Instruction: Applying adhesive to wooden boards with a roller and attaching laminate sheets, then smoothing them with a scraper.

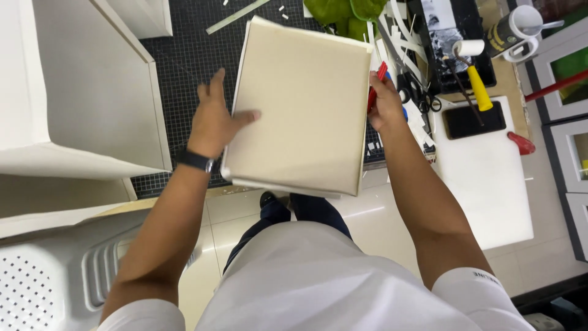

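A cream-coloured rectangular board or flat box [300,107] is held up over a black gridded cutting mat [184,58]. My left hand [215,116] grips its left edge, thumb lying on the top face. At the board's right edge, my right hand [384,101] presses against it while also holding a red-handled tool [376,86], of which only the red part shows. A dark watch sits on my left wrist.
White foam-board boxes [79,92] stand at the left. Green material [343,12], paper strips, scissors [422,101], a yellow-handled roller [474,73], a black ink tray, a white board [484,171] with a dark phone, and a can lie at right. A white plastic stool [49,276] sits bottom left.
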